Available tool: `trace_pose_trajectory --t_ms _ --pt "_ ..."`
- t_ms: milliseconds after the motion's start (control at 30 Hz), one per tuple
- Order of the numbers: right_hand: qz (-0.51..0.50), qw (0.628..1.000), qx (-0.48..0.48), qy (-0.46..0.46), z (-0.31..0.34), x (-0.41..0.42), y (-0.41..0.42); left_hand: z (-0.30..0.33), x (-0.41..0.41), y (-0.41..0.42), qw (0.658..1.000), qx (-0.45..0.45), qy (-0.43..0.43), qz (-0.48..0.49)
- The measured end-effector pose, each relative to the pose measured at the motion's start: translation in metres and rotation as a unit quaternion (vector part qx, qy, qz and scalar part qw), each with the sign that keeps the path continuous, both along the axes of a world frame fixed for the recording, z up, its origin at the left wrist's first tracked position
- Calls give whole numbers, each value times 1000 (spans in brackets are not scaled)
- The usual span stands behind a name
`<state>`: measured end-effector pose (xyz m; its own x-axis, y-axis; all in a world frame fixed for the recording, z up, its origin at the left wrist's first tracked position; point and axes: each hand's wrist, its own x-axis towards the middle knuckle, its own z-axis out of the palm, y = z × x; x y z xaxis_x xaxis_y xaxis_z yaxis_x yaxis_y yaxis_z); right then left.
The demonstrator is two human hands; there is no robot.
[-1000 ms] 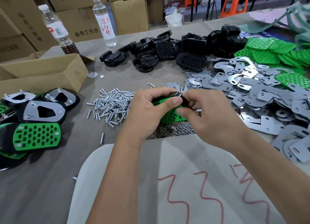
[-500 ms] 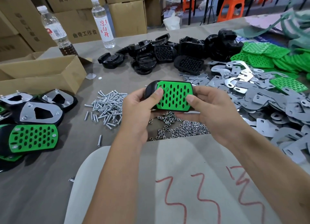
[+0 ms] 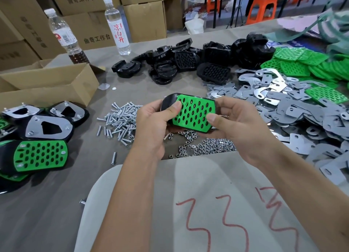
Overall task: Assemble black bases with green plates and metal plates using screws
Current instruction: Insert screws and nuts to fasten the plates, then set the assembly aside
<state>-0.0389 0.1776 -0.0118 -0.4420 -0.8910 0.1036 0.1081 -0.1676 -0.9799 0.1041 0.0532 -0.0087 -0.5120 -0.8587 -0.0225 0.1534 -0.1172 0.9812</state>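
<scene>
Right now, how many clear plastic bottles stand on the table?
2: a clear plastic bottle with dark liquid behind the cardboard box, another with red characters further right.

Bare table lies open at lower left. Screws and nuts crowd the centre, metal plates the right, finished assemblies the left edge.

Single head view, looking forward-down, close over table.
</scene>
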Motion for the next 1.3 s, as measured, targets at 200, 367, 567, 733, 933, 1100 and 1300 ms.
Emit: trace_pose_trajectory --t_ms 200,367,567,733,933,1100,1300 --pt "92 995 33 -17 7 -13 6 0 -8 10 999 -54 -2 0" --pt "-21 998 0 -57 0 -1 -5 0 -18 21 998 52 34 2" --pt "20 998 32 -40 0 -6 -4 1 -16 20 994 87 61 -10" --pt "26 998 39 -48 -1 -6 -2 3 -17 21 998 55 25 -31" --pt "-2 999 -13 -48 -4 0 -3 7 -14 21 991 114 15 -62" --pt "-24 998 -50 -25 -6 0 -6 6 -20 29 991 122 48 -22" --pt "67 996 -16 51 -9 8 -8 -5 -30 29 946 -190 -166 202"
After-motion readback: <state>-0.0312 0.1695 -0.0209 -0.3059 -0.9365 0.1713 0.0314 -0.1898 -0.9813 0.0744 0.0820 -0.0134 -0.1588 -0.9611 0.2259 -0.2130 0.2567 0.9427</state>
